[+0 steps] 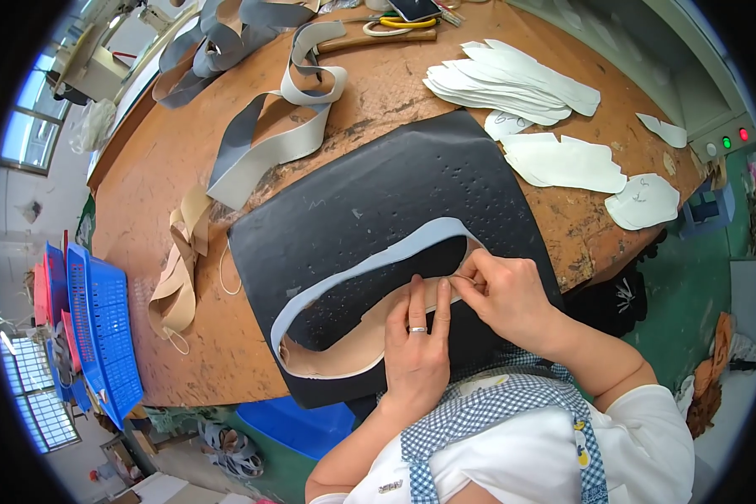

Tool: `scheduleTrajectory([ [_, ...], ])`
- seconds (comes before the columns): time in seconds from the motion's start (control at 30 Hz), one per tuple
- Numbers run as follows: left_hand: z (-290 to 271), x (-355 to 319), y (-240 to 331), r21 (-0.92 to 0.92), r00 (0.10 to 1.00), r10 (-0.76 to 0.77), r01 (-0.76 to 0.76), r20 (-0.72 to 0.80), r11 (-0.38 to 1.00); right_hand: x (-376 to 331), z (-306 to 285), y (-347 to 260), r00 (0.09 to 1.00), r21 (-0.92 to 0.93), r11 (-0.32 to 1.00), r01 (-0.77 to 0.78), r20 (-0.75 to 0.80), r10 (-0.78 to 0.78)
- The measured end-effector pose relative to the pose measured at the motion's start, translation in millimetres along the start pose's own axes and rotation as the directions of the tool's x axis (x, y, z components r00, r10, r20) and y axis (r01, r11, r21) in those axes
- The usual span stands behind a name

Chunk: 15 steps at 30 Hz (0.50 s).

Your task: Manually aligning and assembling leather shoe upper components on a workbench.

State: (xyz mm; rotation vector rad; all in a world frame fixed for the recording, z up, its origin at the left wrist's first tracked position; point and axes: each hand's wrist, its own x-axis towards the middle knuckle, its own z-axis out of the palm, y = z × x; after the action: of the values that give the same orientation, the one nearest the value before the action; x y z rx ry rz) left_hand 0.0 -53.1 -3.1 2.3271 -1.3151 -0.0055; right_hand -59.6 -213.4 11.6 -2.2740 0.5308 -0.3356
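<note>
A long band, pale blue-grey outside and tan inside (pixel 344 275), stands on edge as a closed loop on a black mat (pixel 353 185) with small pits in its surface. My left hand (pixel 417 357) lies against the tan near side of the loop, its fingers stretched out and a ring on one of them. Just to the right, my right hand (pixel 508 294) pinches the band's edge between thumb and forefinger at the loop's right end. Whether a fine cord is also in that pinch is too small to tell.
Grey-and-white strips (pixel 269 147) curl on the wooden table (pixel 176 370); a tan strip (pixel 181 277) lies left of the mat. White cut pieces (pixel 512 88) are stacked at the far right. Yellow-handled scissors (pixel 407 23) lie behind a wooden handle (pixel 378 40). A blue basket (pixel 105 328) stands left.
</note>
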Motion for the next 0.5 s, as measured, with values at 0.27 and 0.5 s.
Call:
scheduleTrajectory([
  [0.27, -0.9, -0.2, 5.8, 0.126, 0.991, 0.091, -0.103, 0.096, 0.987, -6.9, -4.9, 9.1, 0.999, 0.042, 0.999, -0.004, -0.039, 0.006],
  [0.5, 2.0, -1.2, 6.5, 0.177, 0.987, 0.111, -0.131, 0.117, 0.976, -6.1, 1.2, 11.6, 0.997, -0.055, 0.998, 0.005, -0.072, -0.009],
])
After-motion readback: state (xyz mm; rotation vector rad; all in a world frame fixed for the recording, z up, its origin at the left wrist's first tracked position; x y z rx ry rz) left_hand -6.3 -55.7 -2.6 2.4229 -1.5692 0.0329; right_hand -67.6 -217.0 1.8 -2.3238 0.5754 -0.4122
